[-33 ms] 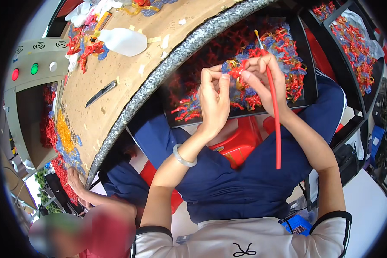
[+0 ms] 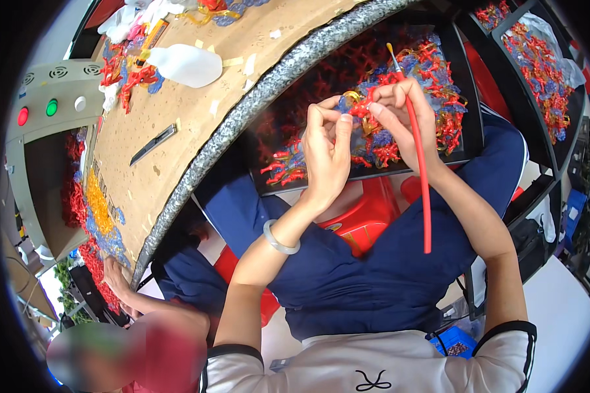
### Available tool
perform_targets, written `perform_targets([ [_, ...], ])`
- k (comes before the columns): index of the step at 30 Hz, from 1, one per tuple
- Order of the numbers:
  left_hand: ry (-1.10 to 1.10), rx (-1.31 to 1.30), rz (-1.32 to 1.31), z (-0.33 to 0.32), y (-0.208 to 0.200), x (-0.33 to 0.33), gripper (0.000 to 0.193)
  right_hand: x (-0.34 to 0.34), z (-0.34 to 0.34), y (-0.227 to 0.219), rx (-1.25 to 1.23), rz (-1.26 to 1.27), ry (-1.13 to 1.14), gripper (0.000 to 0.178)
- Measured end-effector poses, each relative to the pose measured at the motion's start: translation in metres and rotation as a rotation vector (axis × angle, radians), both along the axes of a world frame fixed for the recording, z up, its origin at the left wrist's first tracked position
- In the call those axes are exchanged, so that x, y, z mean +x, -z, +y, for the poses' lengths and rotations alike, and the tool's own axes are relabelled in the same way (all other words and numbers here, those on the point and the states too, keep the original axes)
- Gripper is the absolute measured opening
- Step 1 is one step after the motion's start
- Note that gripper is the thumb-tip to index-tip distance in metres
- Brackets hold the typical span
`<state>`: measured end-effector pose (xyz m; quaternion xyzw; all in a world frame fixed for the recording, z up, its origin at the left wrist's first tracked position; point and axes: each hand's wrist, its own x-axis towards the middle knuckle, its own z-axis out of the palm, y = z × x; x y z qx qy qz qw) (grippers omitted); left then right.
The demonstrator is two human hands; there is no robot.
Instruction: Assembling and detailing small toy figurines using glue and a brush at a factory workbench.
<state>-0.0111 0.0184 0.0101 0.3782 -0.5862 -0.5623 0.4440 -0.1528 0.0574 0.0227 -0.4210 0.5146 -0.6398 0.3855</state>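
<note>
My left hand (image 2: 328, 152) is closed, thumb and forefinger pinching the blue end of a small red, yellow and blue plastic piece (image 2: 360, 108). At its red end, the thumb and fingertips of my right hand (image 2: 410, 124) are closed too. That hand also holds a long red-handled paintbrush (image 2: 422, 190), its yellowish tip pointing up and away and its handle hanging down past my wrist. Fingers partly cover the piece, so its full shape is hidden. Just beyond and below both hands, a black tray (image 2: 473, 124) holds a heap of similar red, blue and yellow pieces (image 2: 439, 98).
To the left, a brown-topped table (image 2: 196, 128) with a speckled padded edge bears a white bottle (image 2: 189, 65) and a box cutter (image 2: 154, 143). A machine with coloured buttons (image 2: 52, 105) stands beyond. A co-worker's hand (image 2: 116, 278) reaches pieces at lower left. More trays (image 2: 537, 78) stand right.
The red part between my fingertips has turned slightly and dipped. The paintbrush has shifted a little with my right hand. Both hands keep their grip.
</note>
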Motion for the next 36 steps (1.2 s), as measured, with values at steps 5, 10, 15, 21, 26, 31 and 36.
perform_targets([
  [5, 0.281, 0.341, 0.200, -0.012, -0.004, -0.004, 0.038, -0.039, -0.008, -0.001, 0.056, -0.058, -0.112, 0.027],
  [10, 0.378, 0.449, 0.117, -0.017, -0.013, 0.008, 0.058, -0.036, -0.012, -0.010, 0.120, 0.048, -0.236, 0.012],
  [15, 0.254, 0.403, 0.271, -0.001, -0.022, 0.002, 0.036, -0.058, 0.007, -0.044, -0.097, 0.122, -0.091, 0.041],
  [21, 0.202, 0.346, 0.271, 0.001, -0.029, 0.002, 0.035, -0.034, 0.023, -0.062, -0.182, 0.342, -0.101, 0.050],
  [26, 0.138, 0.267, 0.152, 0.000, -0.026, 0.002, 0.037, -0.034, 0.015, -0.055, -0.216, 0.589, -0.198, 0.016],
  [31, 0.146, 0.186, 0.031, -0.002, -0.026, 0.004, 0.036, -0.024, 0.013, -0.055, -0.230, 0.453, -0.132, 0.010],
  [36, 0.139, 0.046, -0.149, 0.002, -0.022, 0.003, 0.034, -0.033, 0.015, -0.058, -0.253, 0.740, -0.166, 0.026],
])
